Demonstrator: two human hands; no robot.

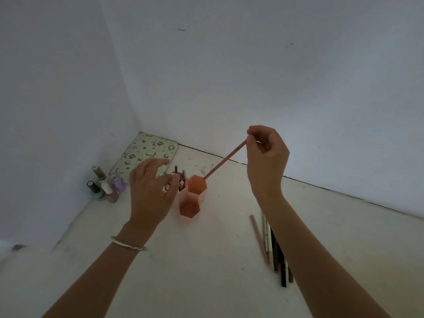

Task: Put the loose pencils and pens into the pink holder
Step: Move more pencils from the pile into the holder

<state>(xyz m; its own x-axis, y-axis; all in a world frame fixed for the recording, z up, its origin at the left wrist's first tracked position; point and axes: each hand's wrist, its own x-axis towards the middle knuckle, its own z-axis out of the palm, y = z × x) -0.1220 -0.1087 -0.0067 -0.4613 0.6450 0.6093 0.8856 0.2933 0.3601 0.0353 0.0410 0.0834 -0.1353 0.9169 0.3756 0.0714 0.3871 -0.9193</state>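
With the pink pencil (pixel 226 159) pinched at its top end by the right hand (pixel 267 157), tip at the pink holder (pixel 191 198) rear cell, she should straighten it before releasing; left hand (pixel 150 191), open, steadies the holder.

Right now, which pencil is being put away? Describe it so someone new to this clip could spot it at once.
Start at the pink holder of hexagonal cups near the room's corner. A slanted pink pencil has its lower tip in the rear cup, its upper end pinched by the right hand. Unlike the loose pencils and pens lying flat on the surface nearer the camera, it is raised and held.
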